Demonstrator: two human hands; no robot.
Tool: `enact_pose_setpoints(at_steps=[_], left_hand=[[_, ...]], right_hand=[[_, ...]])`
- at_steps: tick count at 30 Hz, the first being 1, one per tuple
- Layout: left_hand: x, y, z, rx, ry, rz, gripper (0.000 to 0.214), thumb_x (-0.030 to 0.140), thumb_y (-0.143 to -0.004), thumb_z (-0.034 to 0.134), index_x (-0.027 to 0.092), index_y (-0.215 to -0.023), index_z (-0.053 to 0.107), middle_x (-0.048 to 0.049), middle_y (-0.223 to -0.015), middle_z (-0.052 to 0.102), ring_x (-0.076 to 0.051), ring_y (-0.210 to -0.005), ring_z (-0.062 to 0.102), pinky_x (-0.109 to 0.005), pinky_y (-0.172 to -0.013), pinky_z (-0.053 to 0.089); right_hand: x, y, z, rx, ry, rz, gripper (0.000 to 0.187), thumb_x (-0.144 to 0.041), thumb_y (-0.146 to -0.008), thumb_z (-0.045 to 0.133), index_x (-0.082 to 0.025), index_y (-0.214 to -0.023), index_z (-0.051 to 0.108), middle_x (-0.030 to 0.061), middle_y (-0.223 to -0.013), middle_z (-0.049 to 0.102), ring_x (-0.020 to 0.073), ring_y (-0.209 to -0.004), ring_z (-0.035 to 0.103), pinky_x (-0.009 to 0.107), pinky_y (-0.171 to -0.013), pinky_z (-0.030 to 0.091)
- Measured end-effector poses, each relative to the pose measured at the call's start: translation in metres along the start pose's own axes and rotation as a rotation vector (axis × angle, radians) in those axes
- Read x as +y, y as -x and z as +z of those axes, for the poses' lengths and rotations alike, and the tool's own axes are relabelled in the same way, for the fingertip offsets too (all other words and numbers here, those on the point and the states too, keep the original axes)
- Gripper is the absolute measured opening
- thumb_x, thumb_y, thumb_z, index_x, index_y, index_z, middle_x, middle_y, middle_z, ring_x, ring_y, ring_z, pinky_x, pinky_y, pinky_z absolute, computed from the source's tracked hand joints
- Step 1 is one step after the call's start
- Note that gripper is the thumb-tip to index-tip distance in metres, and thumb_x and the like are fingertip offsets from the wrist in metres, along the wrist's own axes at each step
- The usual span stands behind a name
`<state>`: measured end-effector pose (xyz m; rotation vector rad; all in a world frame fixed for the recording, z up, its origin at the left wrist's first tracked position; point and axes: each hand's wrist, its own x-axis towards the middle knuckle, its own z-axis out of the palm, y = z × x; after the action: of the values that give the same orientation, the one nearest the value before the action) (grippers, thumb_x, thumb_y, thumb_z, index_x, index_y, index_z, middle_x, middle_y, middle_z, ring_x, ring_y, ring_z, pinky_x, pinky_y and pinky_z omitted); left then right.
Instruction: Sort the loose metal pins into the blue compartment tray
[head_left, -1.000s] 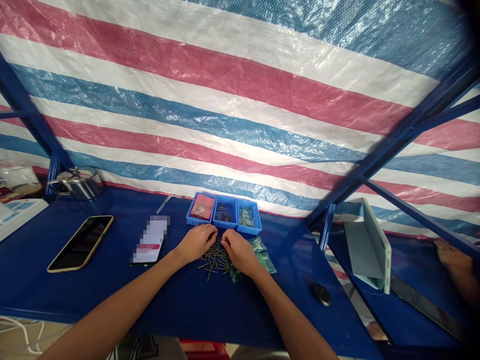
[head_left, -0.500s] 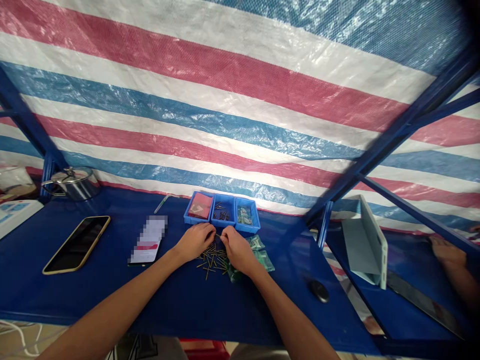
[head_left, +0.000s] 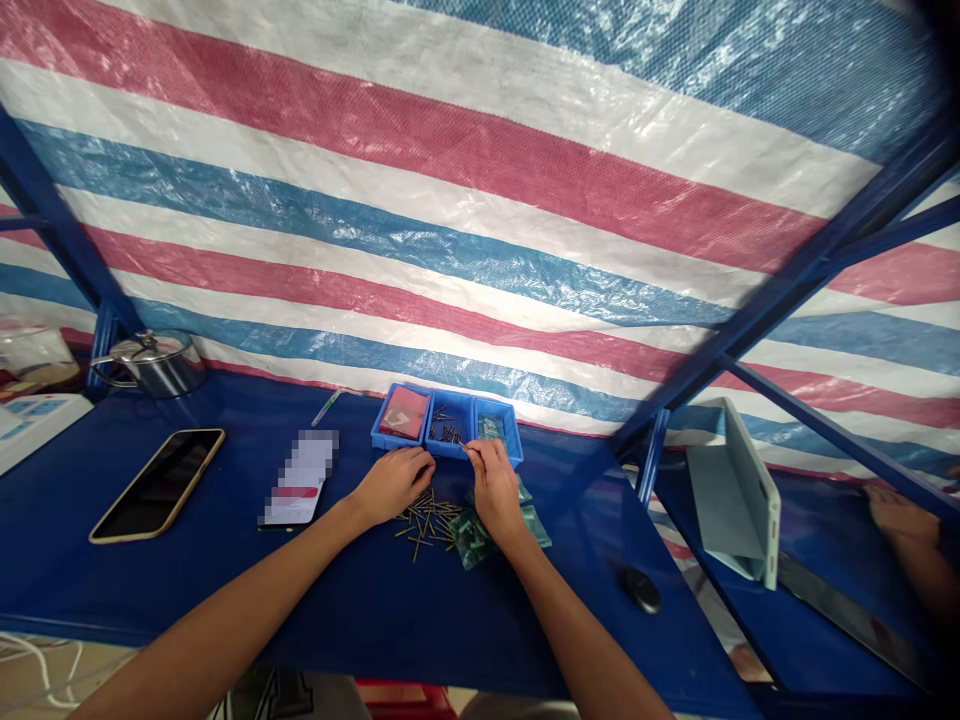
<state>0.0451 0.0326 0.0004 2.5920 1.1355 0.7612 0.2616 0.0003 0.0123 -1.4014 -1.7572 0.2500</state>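
My left hand [head_left: 394, 482] rests curled at the left edge of a loose pile of small brass pins [head_left: 427, 518] on the blue table [head_left: 225, 570]; what its fingers hold is hidden. My right hand [head_left: 495, 487] reaches forward and pinches a small pin at the rim of the middle blue tray [head_left: 451, 429], which holds several dark pins. The left tray [head_left: 404, 416] holds a red packet, the right tray [head_left: 495, 426] small green parts. Green plastic bags [head_left: 471, 535] lie under my right wrist.
A phone [head_left: 157, 484] lies face up at the left, next to a blurred card [head_left: 301, 478]. A metal pot [head_left: 155, 363] stands at the back left. A black mouse [head_left: 643, 590] lies at the right. Another person's hand [head_left: 896, 512] shows at the far right near a tablet stand [head_left: 739, 490].
My right hand has lifted from the pin pile and moved forward to the middle tray with a pin. My left hand has stayed at the pile.
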Motion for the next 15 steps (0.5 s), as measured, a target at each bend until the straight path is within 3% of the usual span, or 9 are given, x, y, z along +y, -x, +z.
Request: enact_pose_setpoints(at_steps=[10, 15], left_hand=[[0.0002, 0.0, 0.0008, 0.005, -0.013, 0.005, 0.021, 0.024, -0.107, 0.048, 0.021, -0.103, 0.068, -0.0055, -0.098, 0.072, -0.022, -0.091, 0.068, -0.031, -0.084, 0.051], [0.0013, -0.0001, -0.0006, -0.007, -0.018, 0.005, 0.023, 0.025, -0.108, 0.045, 0.021, -0.105, 0.068, -0.0057, -0.1, 0.073, -0.022, -0.093, 0.069, -0.031, -0.084, 0.051]], right_hand=[[0.0006, -0.0008, -0.0022, -0.016, 0.039, -0.117, 0.024, -0.027, -0.109, 0.041, -0.026, -0.109, 0.065, 0.0099, -0.109, 0.06, 0.026, -0.104, 0.061, 0.037, -0.092, 0.049], [0.0014, -0.002, -0.0022, 0.01, 0.039, -0.098, 0.022, -0.027, -0.107, 0.046, -0.027, -0.102, 0.067, 0.009, -0.105, 0.062, 0.027, -0.103, 0.06, 0.038, -0.093, 0.048]])
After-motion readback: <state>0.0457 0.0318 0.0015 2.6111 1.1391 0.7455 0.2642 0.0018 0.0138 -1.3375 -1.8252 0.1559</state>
